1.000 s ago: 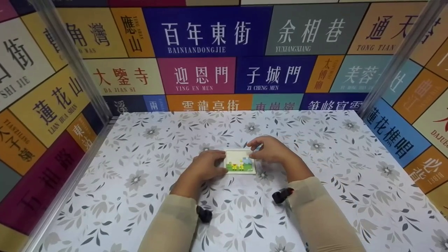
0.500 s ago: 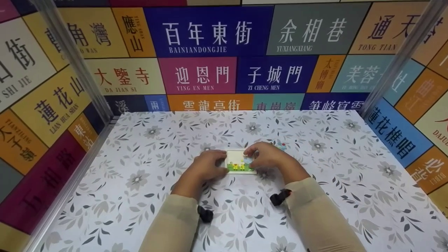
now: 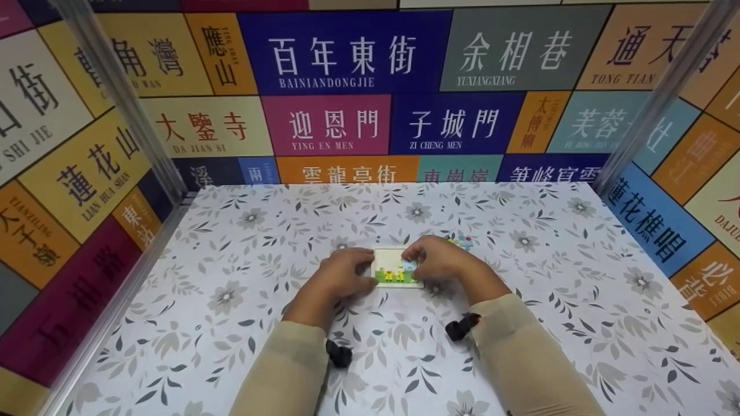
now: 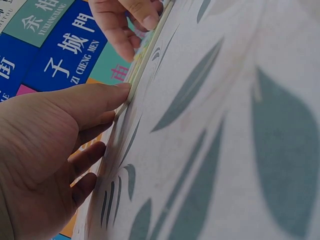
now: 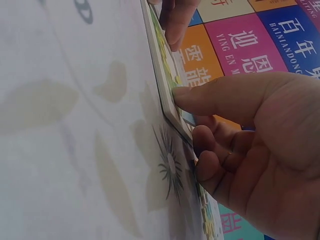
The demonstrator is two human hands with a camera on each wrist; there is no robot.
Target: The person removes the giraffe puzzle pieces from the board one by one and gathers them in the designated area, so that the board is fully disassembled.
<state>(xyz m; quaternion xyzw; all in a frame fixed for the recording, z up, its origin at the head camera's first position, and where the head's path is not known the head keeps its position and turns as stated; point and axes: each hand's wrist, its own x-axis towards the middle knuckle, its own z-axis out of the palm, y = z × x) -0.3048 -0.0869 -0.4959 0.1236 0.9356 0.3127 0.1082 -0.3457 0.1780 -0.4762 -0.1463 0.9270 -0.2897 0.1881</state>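
Observation:
A small puzzle tray (image 3: 399, 285) with a pale rim lies flat on the table. Its lower part shows a green and yellow picture, and its upper left is bare cream. My left hand (image 3: 345, 273) grips the tray's left side, thumb at the near corner and fingers at the far one. Over the tray's right part, my right hand (image 3: 442, 261) has thumb and forefinger about a light blue puzzle piece (image 3: 409, 266), which they partly hide. In the right wrist view, the right thumb (image 5: 215, 97) rests on the tray's surface, its other fingers curled beside the edge.
More small coloured puzzle pieces (image 3: 465, 242) lie on the table just behind the right hand, partly hidden by it. A white cloth (image 3: 277, 231) with grey leaves and flowers covers the table. Sign-printed panels (image 3: 332, 124) stand at the back and both sides.
My right hand has moved slightly left and down, over the tray's right part, and its thumb and forefinger have closed about the blue piece. Pieces behind it have come into view. The left hand keeps its grip.

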